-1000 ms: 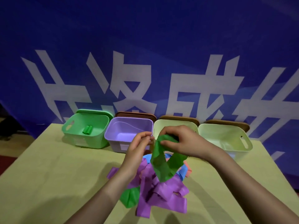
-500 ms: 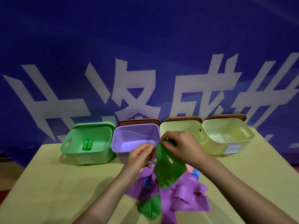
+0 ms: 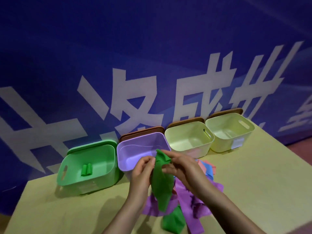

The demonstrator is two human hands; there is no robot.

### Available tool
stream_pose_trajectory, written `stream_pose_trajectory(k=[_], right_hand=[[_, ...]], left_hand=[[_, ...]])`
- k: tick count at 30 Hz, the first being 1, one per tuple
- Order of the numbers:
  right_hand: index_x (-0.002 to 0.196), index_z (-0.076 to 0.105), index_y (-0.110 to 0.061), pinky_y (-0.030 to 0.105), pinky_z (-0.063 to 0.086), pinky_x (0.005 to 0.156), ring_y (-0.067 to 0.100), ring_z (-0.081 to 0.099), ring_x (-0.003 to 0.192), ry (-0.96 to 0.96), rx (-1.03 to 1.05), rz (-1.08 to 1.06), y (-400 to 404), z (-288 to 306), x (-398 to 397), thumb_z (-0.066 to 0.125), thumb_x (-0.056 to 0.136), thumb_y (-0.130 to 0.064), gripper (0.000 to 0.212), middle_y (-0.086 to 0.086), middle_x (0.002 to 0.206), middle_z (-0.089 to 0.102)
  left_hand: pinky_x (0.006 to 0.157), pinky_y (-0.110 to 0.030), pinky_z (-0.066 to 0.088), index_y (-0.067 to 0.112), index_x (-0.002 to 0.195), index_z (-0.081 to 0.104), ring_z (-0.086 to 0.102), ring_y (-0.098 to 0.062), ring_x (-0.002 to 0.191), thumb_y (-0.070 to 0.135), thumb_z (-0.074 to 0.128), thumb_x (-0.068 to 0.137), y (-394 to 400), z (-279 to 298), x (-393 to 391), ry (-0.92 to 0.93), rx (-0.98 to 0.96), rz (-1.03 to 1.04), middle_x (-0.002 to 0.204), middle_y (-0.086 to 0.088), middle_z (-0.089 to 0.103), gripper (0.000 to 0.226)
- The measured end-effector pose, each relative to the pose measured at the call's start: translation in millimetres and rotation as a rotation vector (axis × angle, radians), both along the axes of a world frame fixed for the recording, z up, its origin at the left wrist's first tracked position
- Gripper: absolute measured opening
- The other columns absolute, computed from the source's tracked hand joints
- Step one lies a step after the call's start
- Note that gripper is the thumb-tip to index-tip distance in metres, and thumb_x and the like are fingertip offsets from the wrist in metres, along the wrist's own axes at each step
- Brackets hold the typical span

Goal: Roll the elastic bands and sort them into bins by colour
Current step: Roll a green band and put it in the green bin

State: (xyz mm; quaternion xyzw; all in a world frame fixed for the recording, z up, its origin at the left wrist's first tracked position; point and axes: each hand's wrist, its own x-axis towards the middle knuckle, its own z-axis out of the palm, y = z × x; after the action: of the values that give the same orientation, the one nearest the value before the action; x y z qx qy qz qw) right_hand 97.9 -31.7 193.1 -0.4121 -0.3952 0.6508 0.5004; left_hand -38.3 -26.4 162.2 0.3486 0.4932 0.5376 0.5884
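Both hands, left hand (image 3: 143,169) and right hand (image 3: 183,168), pinch the green elastic band (image 3: 161,181) with curled fingers, just before the purple bin (image 3: 135,149).

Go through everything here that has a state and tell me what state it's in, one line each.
Green band: unrolled, held up by both hands.
Left hand: pinching the band.
Right hand: pinching the band's top.
Green bin: open, rolled green bands inside.
Purple bin: open.
Band pile: loose, unrolled.
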Motion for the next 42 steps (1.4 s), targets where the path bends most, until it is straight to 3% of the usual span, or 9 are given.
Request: stream_pose_trajectory(k=[3, 8, 12, 16, 21, 27, 32, 37, 42], right_hand=[[0.119, 0.059, 0.003, 0.022, 0.056, 0.066, 0.016, 0.07, 0.071, 0.091, -0.036, -0.094, -6, -5, -9, 0.036, 0.1, -0.002, 0.031, 0.007, 0.08, 0.072], [0.123, 0.056, -0.008, 0.024, 0.057, 0.065, 0.014, 0.067, 0.064, 0.083, -0.053, -0.131, -10, -11, -21, 0.052, 0.094, -0.006, 0.029, 0.007, 0.075, 0.069], [0.111, 0.054, 0.008, 0.023, 0.055, 0.056, 0.015, 0.063, 0.053, 0.064, -0.05, -0.142, -6, -13, -33, 0.055, 0.092, -0.001, 0.021, 0.008, 0.062, 0.065], [0.084, 0.058, 0.001, 0.018, 0.04, 0.044, 0.013, 0.052, 0.045, -0.164, 0.047, -0.188, -2, -18, -44, 0.064, 0.087, -0.004, 0.008, 0.007, 0.059, 0.059], [0.064, 0.063, -0.015, 0.015, 0.034, 0.056, 0.003, 0.041, 0.055, -0.481, 0.265, -0.31, 4, -25, -51, 0.076, 0.078, -0.009, 0.02, -0.007, 0.058, 0.048], [0.066, 0.063, -0.027, 0.014, 0.038, 0.065, 0.004, 0.054, 0.068, -0.628, 0.377, -0.349, 5, -24, -48, 0.075, 0.08, -0.013, 0.023, -0.005, 0.071, 0.054], [0.069, 0.062, -0.024, 0.014, 0.039, 0.067, 0.006, 0.056, 0.074, -0.671, 0.419, -0.352, 6, -21, -43, 0.074, 0.081, -0.012, 0.021, -0.006, 0.073, 0.057], [0.072, 0.064, -0.021, 0.012, 0.038, 0.067, 0.006, 0.056, 0.076, -0.697, 0.449, -0.363, 8, -16, -40, 0.073, 0.082, -0.011, 0.016, -0.006, 0.077, 0.057], [0.077, 0.064, -0.033, 0.021, 0.045, 0.068, 0.009, 0.059, 0.079, -0.661, 0.518, -0.336, 11, -13, -36, 0.059, 0.082, -0.043, 0.013, -0.013, 0.08, 0.06]], left_hand=[[0.065, -0.031, 0.047, 0.011, 0.097, 0.061, 0.062, -0.02, 0.074, 0.012, 0.055, 0.093, -1, 3, -5, -0.007, 0.033, -0.016, 0.082, -0.01, 0.068, 0.007], [0.068, -0.027, 0.05, 0.006, 0.097, 0.064, 0.063, -0.02, 0.08, 0.008, 0.053, 0.094, -11, 4, -11, -0.006, 0.049, -0.045, 0.088, -0.008, 0.07, 0.012], [0.066, -0.022, 0.052, 0.009, 0.096, 0.069, 0.065, -0.017, 0.079, 0.012, 0.049, 0.095, -14, 2, -22, -0.032, 0.013, -0.07, 0.09, -0.009, 0.072, 0.02], [0.066, -0.027, 0.052, 0.01, 0.101, 0.071, 0.065, -0.019, 0.079, 0.025, 0.045, 0.097, -15, 2, -38, -0.048, -0.01, -0.064, 0.093, -0.014, 0.072, 0.03], [0.082, -0.033, 0.05, 0.012, 0.104, 0.072, 0.068, -0.021, 0.094, 0.046, 0.044, 0.084, -14, 3, -54, -0.047, 0.025, -0.078, 0.104, -0.011, 0.073, 0.048], [0.069, -0.018, 0.052, 0.007, 0.086, 0.072, 0.066, -0.014, 0.079, 0.014, 0.059, 0.09, -9, 8, -58, 0.137, 0.164, 0.016, 0.082, -0.005, 0.074, 0.014], [0.076, -0.038, 0.055, 0.008, 0.088, 0.068, 0.068, -0.022, 0.079, 0.015, 0.06, 0.09, 1, 7, -59, 0.102, 0.103, -0.061, 0.082, -0.008, 0.072, 0.011], [0.077, -0.041, 0.055, 0.009, 0.091, 0.067, 0.068, -0.023, 0.082, 0.013, 0.061, 0.089, 2, 13, -56, 0.096, 0.112, -0.062, 0.084, -0.008, 0.072, 0.008], [0.078, -0.036, 0.055, 0.011, 0.094, 0.069, 0.068, -0.02, 0.084, 0.01, 0.064, 0.087, 1, 26, -49, 0.06, 0.152, -0.006, 0.087, -0.004, 0.073, 0.009]])
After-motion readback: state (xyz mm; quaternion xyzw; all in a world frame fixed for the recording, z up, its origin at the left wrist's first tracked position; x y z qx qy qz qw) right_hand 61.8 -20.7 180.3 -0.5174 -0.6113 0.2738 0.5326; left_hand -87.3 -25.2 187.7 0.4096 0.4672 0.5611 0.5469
